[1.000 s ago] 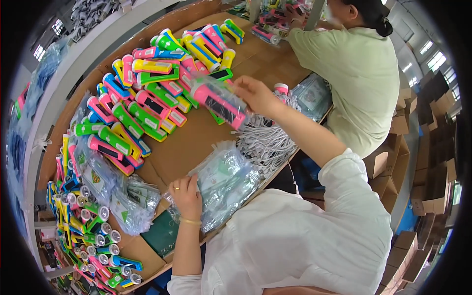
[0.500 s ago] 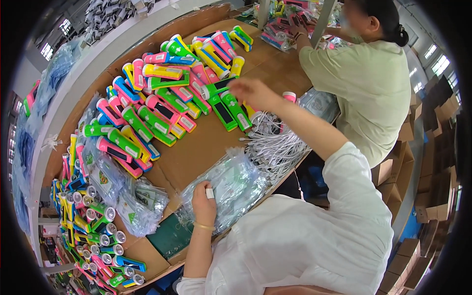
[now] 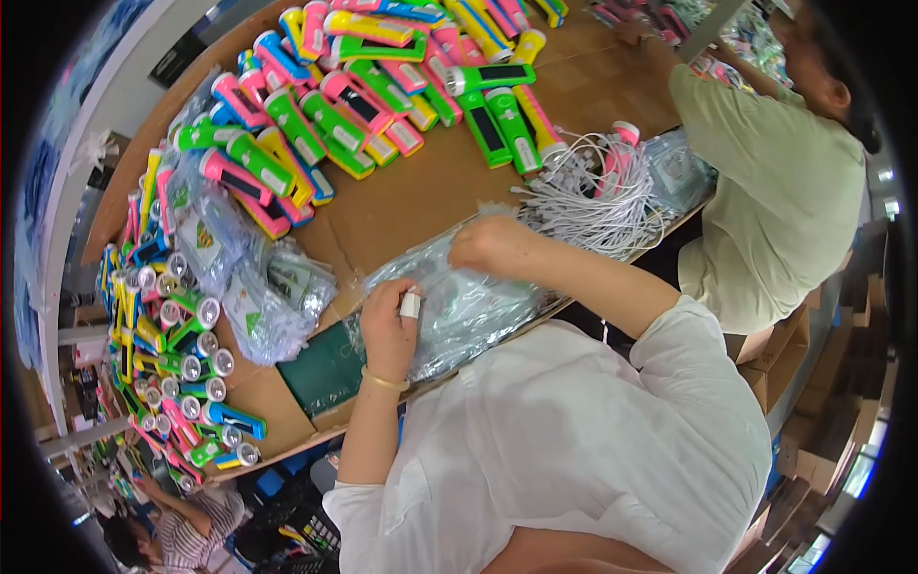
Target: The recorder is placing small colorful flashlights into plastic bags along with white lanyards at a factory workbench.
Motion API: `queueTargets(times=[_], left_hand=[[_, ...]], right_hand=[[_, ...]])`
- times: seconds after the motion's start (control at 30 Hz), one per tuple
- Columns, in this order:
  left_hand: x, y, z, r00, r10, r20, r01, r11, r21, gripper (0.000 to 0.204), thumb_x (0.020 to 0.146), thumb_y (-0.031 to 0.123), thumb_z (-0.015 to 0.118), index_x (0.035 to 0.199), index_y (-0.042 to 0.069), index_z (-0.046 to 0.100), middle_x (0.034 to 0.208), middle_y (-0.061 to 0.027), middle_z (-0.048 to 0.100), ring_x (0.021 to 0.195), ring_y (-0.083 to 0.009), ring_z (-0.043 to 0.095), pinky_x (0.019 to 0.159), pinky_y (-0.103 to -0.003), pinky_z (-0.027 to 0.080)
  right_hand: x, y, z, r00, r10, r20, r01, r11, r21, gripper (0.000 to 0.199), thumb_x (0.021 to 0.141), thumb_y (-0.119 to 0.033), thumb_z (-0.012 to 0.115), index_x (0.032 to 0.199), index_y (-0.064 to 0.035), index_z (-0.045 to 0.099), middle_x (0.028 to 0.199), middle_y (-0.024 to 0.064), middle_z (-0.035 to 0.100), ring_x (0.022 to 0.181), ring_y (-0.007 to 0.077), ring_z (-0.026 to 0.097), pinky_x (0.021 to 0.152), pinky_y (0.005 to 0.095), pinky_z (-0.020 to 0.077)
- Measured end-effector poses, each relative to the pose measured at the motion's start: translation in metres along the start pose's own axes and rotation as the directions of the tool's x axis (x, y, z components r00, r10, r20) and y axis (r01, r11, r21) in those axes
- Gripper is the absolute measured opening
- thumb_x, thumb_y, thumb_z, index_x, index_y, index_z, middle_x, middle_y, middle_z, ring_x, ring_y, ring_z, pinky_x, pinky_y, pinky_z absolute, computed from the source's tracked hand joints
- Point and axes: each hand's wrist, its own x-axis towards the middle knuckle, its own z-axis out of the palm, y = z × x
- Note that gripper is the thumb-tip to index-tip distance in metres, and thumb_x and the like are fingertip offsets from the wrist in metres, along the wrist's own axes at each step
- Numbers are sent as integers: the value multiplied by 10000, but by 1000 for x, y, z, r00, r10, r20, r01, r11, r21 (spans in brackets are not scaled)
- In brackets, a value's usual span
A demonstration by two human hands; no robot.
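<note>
A stack of clear plastic bags (image 3: 469, 311) lies on the brown cardboard tabletop (image 3: 411, 196) just in front of me. My left hand (image 3: 387, 330) presses on the stack's near left side with curled fingers, a small white piece at its thumb. My right hand (image 3: 492, 244) has its fingers closed on the top bag at the stack's far edge. Beyond the hands lie rows of pink, green, yellow and blue plastic torches (image 3: 382, 86). A bundle of white cords (image 3: 593, 196) lies to the right of my right hand.
More bagged goods (image 3: 258, 297) and a heap of torches (image 3: 172, 335) crowd the left end. A dark green pad (image 3: 325, 368) sits at the near edge. A person in a pale green shirt (image 3: 775, 191) works at the right. Another person (image 3: 182, 531) sits below left. Cartons (image 3: 813, 383) stand right.
My right hand has left a pink torch among the rows and drawn back to the bag stack. My left hand has stayed on the stack.
</note>
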Motion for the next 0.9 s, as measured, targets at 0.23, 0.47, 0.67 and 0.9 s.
queueTargets(times=[0.23,0.47,0.67,0.9], left_hand=[[-10,8,-18,978,-207,-8,203,964,-171,159,877,39,718,1030,7,688,857,-105,691,740,-168,629,707,-291,515],[-29,-5,-21,960,-280,-3,261,900,-348,173,897,40,702,1061,-10,681,866,-71,703,760,-107,616,732,-270,511],[-20,14,-27,994,73,78,-67,995,-76,200,835,-41,668,1020,33,681,862,-144,641,778,-334,629,701,-372,519],[-31,4,-31,991,72,109,-63,995,-81,178,810,-30,695,979,22,682,894,-132,658,744,-266,637,688,-310,513]], right_hand=[[15,-32,-2,994,-27,-109,40,992,120,369,833,-106,723,1191,-165,654,1066,63,666,1021,293,651,824,425,538],[24,-39,8,995,-99,-21,101,950,294,233,868,-108,701,1089,-168,655,957,28,632,865,285,663,707,412,545],[19,-38,7,992,-107,67,79,941,329,153,881,-131,691,1028,-137,649,963,41,637,870,304,660,718,418,538],[7,0,-31,926,78,369,-202,929,310,116,861,-125,728,952,-54,721,919,93,717,870,273,695,771,384,538]])
